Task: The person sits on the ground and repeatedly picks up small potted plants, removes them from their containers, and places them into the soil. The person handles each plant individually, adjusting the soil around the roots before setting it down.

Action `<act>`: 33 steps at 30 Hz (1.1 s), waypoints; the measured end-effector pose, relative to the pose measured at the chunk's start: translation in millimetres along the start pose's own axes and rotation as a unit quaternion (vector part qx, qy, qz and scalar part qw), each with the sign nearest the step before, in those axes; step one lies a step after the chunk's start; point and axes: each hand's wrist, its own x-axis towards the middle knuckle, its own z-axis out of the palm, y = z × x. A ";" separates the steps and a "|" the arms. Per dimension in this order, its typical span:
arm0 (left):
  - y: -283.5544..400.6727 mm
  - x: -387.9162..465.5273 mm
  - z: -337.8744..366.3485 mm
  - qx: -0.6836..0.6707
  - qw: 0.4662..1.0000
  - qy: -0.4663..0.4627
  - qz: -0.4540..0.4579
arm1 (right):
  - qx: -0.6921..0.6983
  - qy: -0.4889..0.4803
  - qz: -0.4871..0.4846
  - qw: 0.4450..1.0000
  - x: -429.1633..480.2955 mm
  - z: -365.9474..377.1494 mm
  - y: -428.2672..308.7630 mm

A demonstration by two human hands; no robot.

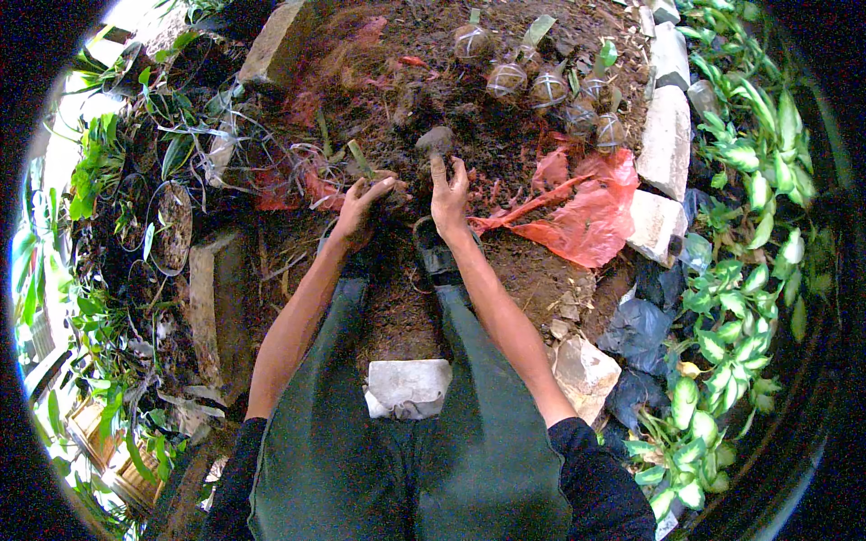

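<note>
My left hand (pixel 358 213) cups a short green stem cutting (pixel 360 158), its upper end standing out above my fingers. Brown fibre (pixel 400 192) shows beside the thumb; the cutting's base is hidden. My right hand (pixel 449 199) is raised with thumb and fingers upward. A grey-brown lump of soil (pixel 434 140) appears right at its fingertips, and I cannot tell whether they grip it. Dark loose soil (pixel 406 111) lies beyond both hands. Several fibre balls bound with pale strips, such as this ball (pixel 507 80), sit at the far right, some with green cuttings.
Red plastic sheeting (pixel 588 216) lies right of my hands. Pale tangled strips (pixel 298 169) lie to the left. Stone blocks (pixel 666 142) edge the right side, before leafy variegated plants (pixel 737 304). A concrete block (pixel 210 304) and potted plants (pixel 169 230) stand left. I sit near a white block (pixel 409 382).
</note>
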 end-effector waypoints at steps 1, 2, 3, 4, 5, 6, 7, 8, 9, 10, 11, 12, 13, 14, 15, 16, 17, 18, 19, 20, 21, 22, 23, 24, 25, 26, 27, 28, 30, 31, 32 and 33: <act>-0.6 0.3 -0.3 -0.012 1.000 0.004 -0.011 | -0.015 -0.006 0.035 0.999 0.3 -0.9 -0.6; -0.9 0.6 -0.7 -0.009 1.000 -0.003 -0.003 | 0.002 -0.027 0.021 0.999 0.5 -3.8 -2.7; -1.3 1.0 -1.1 -0.007 1.000 -0.005 -0.001 | 0.017 -0.051 0.039 0.998 0.8 -9.1 -6.2; -1.6 1.2 -1.5 -0.009 1.000 -0.011 0.003 | 0.043 -0.070 0.043 0.996 0.4 -12.0 -10.9; -1.7 1.3 -1.7 -0.005 1.000 -0.009 0.003 | 0.033 -0.044 0.061 0.997 -0.1 -11.2 -16.1; -1.8 1.3 -2.0 -0.006 1.000 -0.011 0.006 | 0.034 -0.013 0.065 0.997 -0.7 -9.8 -21.4; -1.6 1.3 -2.1 -0.006 1.000 -0.013 0.009 | 0.035 0.017 0.086 0.996 -1.0 -7.2 -26.1; -1.4 1.2 -2.1 -0.003 1.000 -0.011 0.008 | 0.038 -0.007 0.122 0.992 -3.2 -13.7 -29.5; -1.1 1.2 -2.1 0.001 1.000 -0.008 0.006 | 0.025 0.013 0.141 0.990 -3.3 -12.1 -31.9; -1.0 1.3 -1.8 0.002 1.000 -0.003 0.005 | 0.018 0.030 0.134 0.990 -3.2 -11.4 -33.0; -0.9 1.3 -1.6 0.001 1.000 -0.003 0.001 | 0.009 0.045 0.140 0.989 -3.2 -9.7 -32.6; -0.9 1.5 -1.3 -0.002 1.000 0.001 -0.002 | 0.032 0.034 0.136 0.990 -3.0 -10.4 -30.8; -1.1 1.6 -1.0 -0.009 1.000 0.001 -0.004 | 0.040 0.032 0.140 0.989 -2.8 -9.9 -27.9; -1.0 1.9 -1.1 0.000 1.000 0.002 -0.001 | 0.049 0.031 0.144 0.988 -2.5 -9.3 -24.4; -0.9 2.2 -1.2 0.006 1.000 0.000 0.004 | 0.062 0.027 0.136 0.988 -2.1 -8.8 -20.5; -1.0 2.4 -1.4 0.012 1.000 0.002 0.009 | 0.050 0.024 0.146 0.988 -1.1 -8.4 -16.5; -1.2 2.6 -1.6 0.009 1.000 -0.002 0.007 | 0.042 0.019 0.144 0.988 0.4 -7.8 -12.6; -1.4 2.7 -2.0 0.006 1.000 -0.002 0.005 | 0.035 0.013 0.143 0.989 2.4 -7.1 -9.2; -1.7 2.8 -2.3 0.003 1.000 -0.001 0.005 | 0.073 -0.010 0.125 0.989 4.9 -6.4 -6.5; -1.9 3.1 -2.6 0.003 1.000 -0.002 0.002 | 0.111 -0.033 0.107 0.987 7.7 -6.2 -4.8; -2.1 3.2 -2.9 0.003 1.000 -0.002 0.000 | 0.148 -0.056 0.089 0.983 9.7 -6.2 -3.9; -2.3 3.4 -3.0 0.002 1.000 -0.002 0.002 | 0.118 -0.062 0.106 0.985 10.5 -8.5 -3.9; -2.3 3.5 -3.1 -0.003 1.000 -0.004 -0.001 | 0.088 -0.067 0.122 0.986 10.9 -10.8 -4.7; -2.6 3.5 -2.8 -0.008 1.000 -0.007 -0.002 | 0.068 -0.068 0.133 0.986 10.8 -11.8 -6.4; -2.6 3.5 -2.5 -0.014 1.000 -0.005 -0.007 | 0.054 -0.044 0.132 0.989 9.8 -11.7 -8.7; -2.4 3.2 -2.2 -0.013 1.000 -0.009 -0.004 | 0.050 -0.016 0.126 0.991 8.2 -9.6 -11.5; -2.1 2.9 -1.9 -0.012 1.000 -0.008 -0.006 | 0.047 0.013 0.120 0.992 6.5 -7.1 -14.6; -1.7 2.6 -1.6 -0.011 1.000 -0.006 -0.007 | 0.044 0.026 0.100 0.994 4.6 -6.6 -17.5; -0.6 1.9 -1.0 0.002 1.000 0.001 -0.005 | 0.041 0.052 0.057 0.996 0.3 -5.5 -23.1; -0.1 1.6 -0.7 0.007 1.000 0.003 0.002 | 0.059 0.052 0.041 0.996 -2.0 -4.9 -25.6; 0.1 1.5 -0.4 0.002 1.000 0.002 -0.006 | 0.081 0.053 0.022 0.995 -4.3 -4.1 -27.9; 0.3 1.4 -0.2 -0.005 1.000 0.000 -0.008 | 0.102 0.055 0.003 0.993 -5.8 -3.7 -30.1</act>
